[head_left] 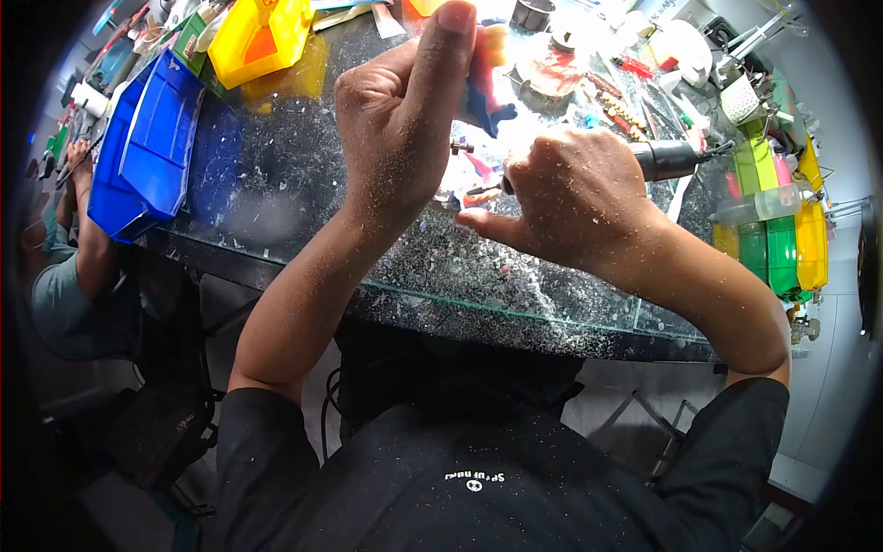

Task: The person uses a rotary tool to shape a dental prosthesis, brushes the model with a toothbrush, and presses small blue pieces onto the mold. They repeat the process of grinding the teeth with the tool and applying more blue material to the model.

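Note:
My left hand (400, 124) is raised over the bench with its thumb up, closed round a blue, pink and yellow moulded piece (489, 74) that shows past its fingers. To its right, my right hand (575, 189) is wrapped round a black rotary handpiece (667, 159), whose rear end points right. The handpiece's tip lies near small pink and white pieces (478, 177) between the hands, and its contact with them is unclear. Pale dust covers both hands and the dark bench top (432, 276).
Blue bins (156, 138) and a yellow bin (262, 41) stand at the left. Tools, a red-stained round dish (552, 69) and a metal cup (533, 13) fill the back right. Green and yellow bins (782, 248) line the right edge. Another person's arm (92, 239) is at far left.

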`<action>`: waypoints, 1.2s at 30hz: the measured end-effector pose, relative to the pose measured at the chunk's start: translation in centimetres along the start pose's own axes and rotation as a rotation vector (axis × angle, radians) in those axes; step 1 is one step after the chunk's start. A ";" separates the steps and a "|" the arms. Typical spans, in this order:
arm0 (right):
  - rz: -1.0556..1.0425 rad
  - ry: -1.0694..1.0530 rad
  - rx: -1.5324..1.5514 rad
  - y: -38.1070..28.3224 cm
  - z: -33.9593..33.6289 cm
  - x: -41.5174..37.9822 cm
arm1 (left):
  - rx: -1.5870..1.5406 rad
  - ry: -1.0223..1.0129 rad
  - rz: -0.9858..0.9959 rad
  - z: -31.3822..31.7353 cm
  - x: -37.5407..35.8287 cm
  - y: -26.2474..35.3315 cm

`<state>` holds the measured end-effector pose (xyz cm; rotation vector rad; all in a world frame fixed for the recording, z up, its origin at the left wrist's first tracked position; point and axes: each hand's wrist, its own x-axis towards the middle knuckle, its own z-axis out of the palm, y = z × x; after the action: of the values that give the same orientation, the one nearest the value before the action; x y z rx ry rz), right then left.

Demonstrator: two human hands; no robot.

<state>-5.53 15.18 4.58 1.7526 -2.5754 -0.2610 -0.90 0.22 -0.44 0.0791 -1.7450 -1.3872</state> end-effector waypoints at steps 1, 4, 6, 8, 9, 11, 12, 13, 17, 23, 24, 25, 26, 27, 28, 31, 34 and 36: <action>-0.002 0.006 -0.001 0.0 0.0 0.0 | 0.004 -0.010 -0.004 -0.2 0.0 -0.2; 0.012 0.039 0.034 0.0 0.6 0.1 | -0.006 -0.027 0.007 -0.2 0.0 -0.1; 0.018 0.036 0.032 0.0 0.7 0.1 | -0.009 -0.032 0.019 -0.1 0.1 0.0; 0.012 0.001 -0.006 -0.1 0.1 0.0 | 0.000 -0.030 0.026 -0.1 0.1 0.0; 0.012 -0.013 -0.005 -0.1 0.0 0.0 | 0.007 -0.033 0.012 -0.2 0.1 0.0; 0.011 -0.043 -0.001 -0.1 -0.3 0.0 | 0.021 -0.039 -0.016 -0.3 -0.1 0.2; 0.016 -0.053 0.004 -0.1 -0.3 0.0 | 0.013 -0.036 -0.005 -0.3 0.0 0.1; 0.020 -0.064 0.008 -0.1 -0.2 0.1 | 0.005 -0.032 0.007 -0.2 0.0 0.1; 0.016 0.008 0.031 0.1 0.3 -0.1 | 0.007 -0.043 0.026 -0.2 0.1 0.0; 0.020 0.044 0.053 0.5 0.7 -0.2 | 0.011 -0.039 0.048 -0.1 0.2 -0.1; 0.020 0.036 0.056 0.6 0.7 -0.2 | 0.033 -0.024 0.009 -0.1 0.1 0.1; 0.020 0.028 0.058 0.6 0.7 -0.1 | 0.055 -0.010 -0.030 -0.2 -0.1 0.3; 0.019 0.019 0.061 0.6 0.8 -0.1 | 0.076 0.004 -0.069 -0.1 -0.3 0.5; 0.020 0.024 0.073 0.6 0.8 -0.1 | 0.013 0.001 -0.043 -0.1 -0.2 0.5; 0.021 0.029 0.085 0.6 0.8 -0.1 | -0.050 -0.002 -0.016 0.1 0.0 0.5; 0.018 0.032 0.085 0.6 0.8 -0.1 | -0.119 -0.013 -0.013 0.1 0.2 0.4; 0.021 0.028 0.080 0.7 0.9 0.0 | -0.141 -0.011 -0.024 0.1 0.2 0.3; 0.023 0.025 0.081 0.6 0.9 0.0 | -0.076 -0.003 -0.013 0.1 0.1 0.1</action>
<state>-6.21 15.57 3.76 1.7388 -2.6219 -0.1350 -0.97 0.31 -0.32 0.0472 -1.6944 -1.4625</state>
